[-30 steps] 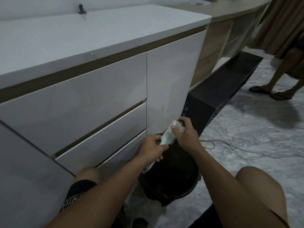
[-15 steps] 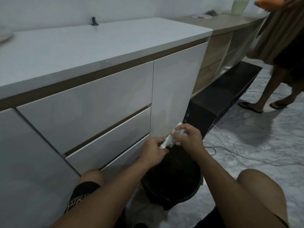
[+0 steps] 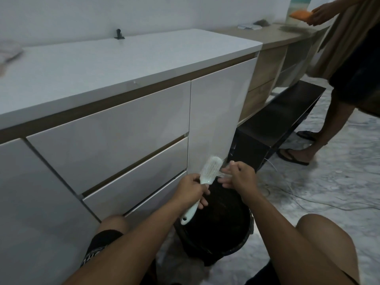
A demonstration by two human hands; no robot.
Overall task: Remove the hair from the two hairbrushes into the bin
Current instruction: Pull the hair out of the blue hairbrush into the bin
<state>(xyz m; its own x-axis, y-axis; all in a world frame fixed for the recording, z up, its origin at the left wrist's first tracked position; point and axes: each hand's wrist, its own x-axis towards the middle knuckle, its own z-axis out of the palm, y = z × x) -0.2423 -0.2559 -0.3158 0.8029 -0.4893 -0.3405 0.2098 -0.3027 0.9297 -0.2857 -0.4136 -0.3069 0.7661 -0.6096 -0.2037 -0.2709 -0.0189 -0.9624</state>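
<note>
A pale white hairbrush [image 3: 209, 170] is held over the black bin [image 3: 222, 233] on the floor. My left hand [image 3: 192, 189] grips the brush by its handle, bristle head up and turned toward me. My right hand [image 3: 239, 176] is just to the right of the brush head, fingertips at the bristles' edge; whether they pinch hair is too blurred to tell. The bin's dark inside shows no detail. Only one brush is in view.
A white drawer cabinet [image 3: 115, 140] stands close on the left. A low black bench [image 3: 277, 124] lies behind the bin. Thin cables [image 3: 298, 200] trail over the marble floor. Another person [image 3: 349, 79] stands at the far right by the wooden counter, holding something orange.
The brush has turned so its bristle face is toward me. My right hand has moved off the head to its right side. The other person has stepped closer to the counter.
</note>
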